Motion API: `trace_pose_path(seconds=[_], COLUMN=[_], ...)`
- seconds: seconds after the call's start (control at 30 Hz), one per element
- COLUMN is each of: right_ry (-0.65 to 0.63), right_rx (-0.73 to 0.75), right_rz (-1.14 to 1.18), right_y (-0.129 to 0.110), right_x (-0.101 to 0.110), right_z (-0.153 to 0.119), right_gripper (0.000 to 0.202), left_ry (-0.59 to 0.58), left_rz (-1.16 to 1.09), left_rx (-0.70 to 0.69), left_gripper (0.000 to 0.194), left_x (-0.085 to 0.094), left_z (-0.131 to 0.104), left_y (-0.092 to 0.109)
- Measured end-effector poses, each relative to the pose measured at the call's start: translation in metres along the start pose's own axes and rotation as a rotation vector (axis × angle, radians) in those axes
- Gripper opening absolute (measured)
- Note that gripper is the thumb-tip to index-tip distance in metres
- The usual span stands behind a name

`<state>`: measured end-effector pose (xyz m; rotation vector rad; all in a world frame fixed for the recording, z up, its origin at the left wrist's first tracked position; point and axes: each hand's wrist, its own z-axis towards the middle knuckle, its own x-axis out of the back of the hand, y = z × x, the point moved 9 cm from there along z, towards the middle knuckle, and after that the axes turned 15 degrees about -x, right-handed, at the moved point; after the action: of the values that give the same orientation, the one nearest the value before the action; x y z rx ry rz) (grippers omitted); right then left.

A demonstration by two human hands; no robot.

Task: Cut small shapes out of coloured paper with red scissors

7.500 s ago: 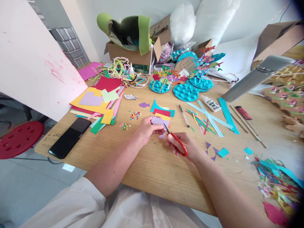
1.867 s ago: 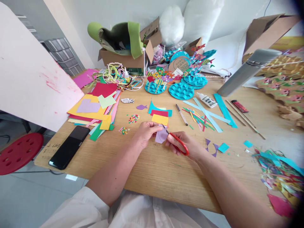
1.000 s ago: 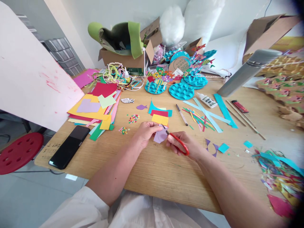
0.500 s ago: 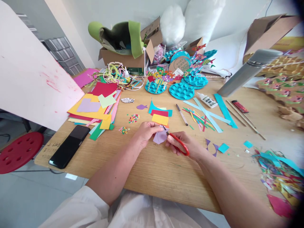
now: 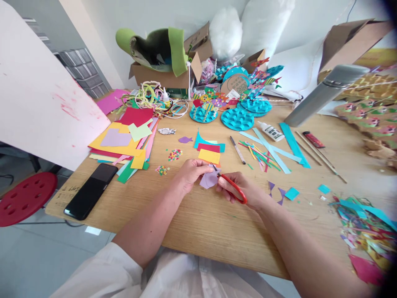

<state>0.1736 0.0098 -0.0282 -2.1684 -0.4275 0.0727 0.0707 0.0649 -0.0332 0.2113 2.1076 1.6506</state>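
Observation:
My left hand [image 5: 194, 173] pinches a small piece of light purple paper [image 5: 209, 179] that carries a drawn curved line. Red-handled scissors [image 5: 233, 187] are in my right hand [image 5: 237, 188], with their blades at the upper edge of that paper. Just beyond my hands lie yellow, red and teal paper pieces [image 5: 209, 156]. A darker purple paper fish [image 5: 185, 140] rests farther back, beside a silver fish-shaped piece [image 5: 166, 131]. Little heaps of coloured paper dots [image 5: 175, 155] sit left of the yellow piece.
A black phone [image 5: 90, 191] and stacked coloured paper [image 5: 116, 142] are on the left. To the right lie a pen [image 5: 237, 150], paper strips [image 5: 276, 149], a glue bottle [image 5: 271, 131], a grey flask [image 5: 328, 95] and a scrap heap [image 5: 366, 227]. Blue egg-tray discs [image 5: 237, 119] stand behind.
Almost nothing differs. Both hands, the scissors and the purple paper keep nearly the same place.

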Motion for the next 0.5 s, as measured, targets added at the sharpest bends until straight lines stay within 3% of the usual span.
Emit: trace_pose_path(seconds=[0.5], right_ry=[0.045], right_rx=[-0.003], right_rz=[-0.054], right_y=[0.0027], right_x=[0.0041], right_z=[0.0014], right_gripper=[0.049], left_ry=[-0.015], left_rz=[-0.021], left_rx=[-0.01], left_gripper=[0.02], left_x=[-0.0014], left_z=[0.0005], left_y=[0.0])
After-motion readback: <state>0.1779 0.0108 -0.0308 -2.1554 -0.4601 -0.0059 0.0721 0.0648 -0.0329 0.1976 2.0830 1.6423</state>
